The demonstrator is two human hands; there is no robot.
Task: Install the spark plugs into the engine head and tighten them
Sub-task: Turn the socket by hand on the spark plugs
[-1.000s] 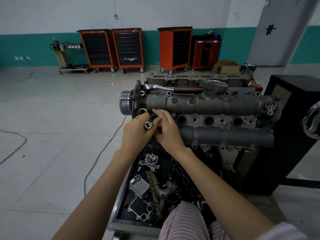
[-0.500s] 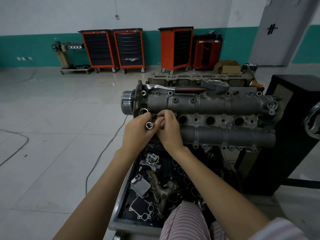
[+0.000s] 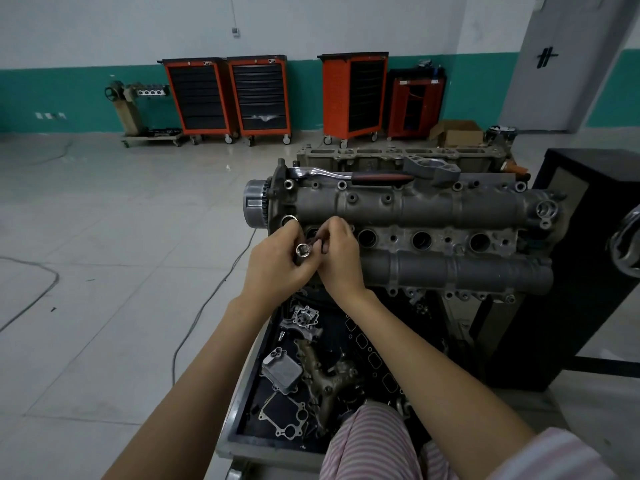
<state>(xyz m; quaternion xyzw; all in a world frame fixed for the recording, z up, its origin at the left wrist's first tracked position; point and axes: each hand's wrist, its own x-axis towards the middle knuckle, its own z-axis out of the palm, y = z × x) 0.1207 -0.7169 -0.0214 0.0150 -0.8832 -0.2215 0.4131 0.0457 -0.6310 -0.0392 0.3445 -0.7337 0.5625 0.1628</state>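
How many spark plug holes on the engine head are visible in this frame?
4. One sits at the left end, partly behind the hands; three open ones follow rightward along the middle row. The hands hide whether the leftmost holds a plug.

ratchet (image 3: 353, 174) on engine head (image 3: 433, 209) | tray (image 3: 242, 403) below (nearer) | 4 carts (image 3: 259, 95) behind

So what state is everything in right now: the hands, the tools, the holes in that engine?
Left hand: grips a socket, open end toward the camera.
Right hand: pinches something small and dark at the socket; what it is cannot be told.
Ratchet: lies untouched atop the engine.
Three plug holes: open; contents cannot be seen.
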